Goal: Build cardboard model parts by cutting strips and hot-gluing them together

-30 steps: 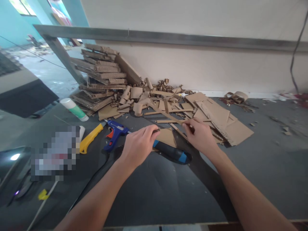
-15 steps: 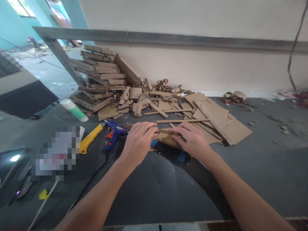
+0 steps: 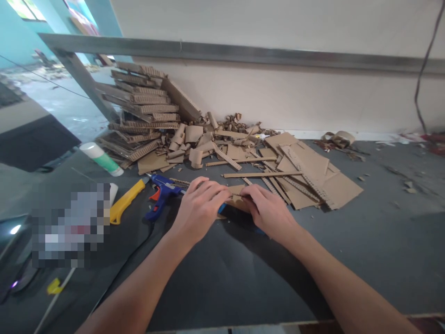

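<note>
a corrugated cardboard strip [image 3: 236,195] runs sideways between the left hand [image 3: 204,204] and right hand [image 3: 269,208], both pinched closed on it.

Cardboard strip [image 3: 237,195], narrow and brown, with a thin darker edge. A short span is exposed, pinched between the fingertips of the left hand [image 3: 203,204] and the right hand [image 3: 269,208]. The span lies to the right of the blue glue gun [image 3: 167,185], about level with the gun's nozzle, and runs sideways, nearly straight. Fingers cover the strip on either side, concealing its full length. A fluted length shows just beyond the nozzle; whether it belongs to the same strip cannot be determined.
</note>
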Motion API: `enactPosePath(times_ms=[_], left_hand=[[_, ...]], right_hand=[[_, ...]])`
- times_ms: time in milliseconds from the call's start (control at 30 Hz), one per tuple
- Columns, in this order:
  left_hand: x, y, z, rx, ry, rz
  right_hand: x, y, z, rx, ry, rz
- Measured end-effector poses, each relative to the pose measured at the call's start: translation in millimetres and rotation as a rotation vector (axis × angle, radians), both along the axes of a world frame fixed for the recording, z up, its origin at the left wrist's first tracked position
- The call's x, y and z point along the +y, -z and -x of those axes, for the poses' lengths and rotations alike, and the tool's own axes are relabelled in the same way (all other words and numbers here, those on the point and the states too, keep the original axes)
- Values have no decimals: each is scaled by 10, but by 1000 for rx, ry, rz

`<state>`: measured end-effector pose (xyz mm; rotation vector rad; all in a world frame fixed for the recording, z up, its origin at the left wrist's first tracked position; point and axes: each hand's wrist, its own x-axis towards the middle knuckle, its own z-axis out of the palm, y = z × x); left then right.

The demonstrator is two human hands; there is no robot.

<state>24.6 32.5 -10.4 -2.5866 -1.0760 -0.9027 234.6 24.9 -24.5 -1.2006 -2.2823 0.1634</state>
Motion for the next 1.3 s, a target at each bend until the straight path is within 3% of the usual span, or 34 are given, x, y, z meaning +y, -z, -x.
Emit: enactPosePath(times_ms=[233,467,700,1100,1200,1300], left_hand=[[24,14,36,-35,51,-79],[23,48,18,-41,130,-107],[15,4,38,-8,186,-54],[-3,-51,55,168,165,63],[-3,-47,79,164,149,95],[-2,-52,85,73,115,206]], right_hand=[[-7,-9,0,126,-42,39],[28,-8,17,215,-135,-13],[73,-58,-20,337,-210,188],[74,-86,-83,390,-36,480],[81,-78,-85,326,-39,388],[71,-93,-72,276,10,-39]])
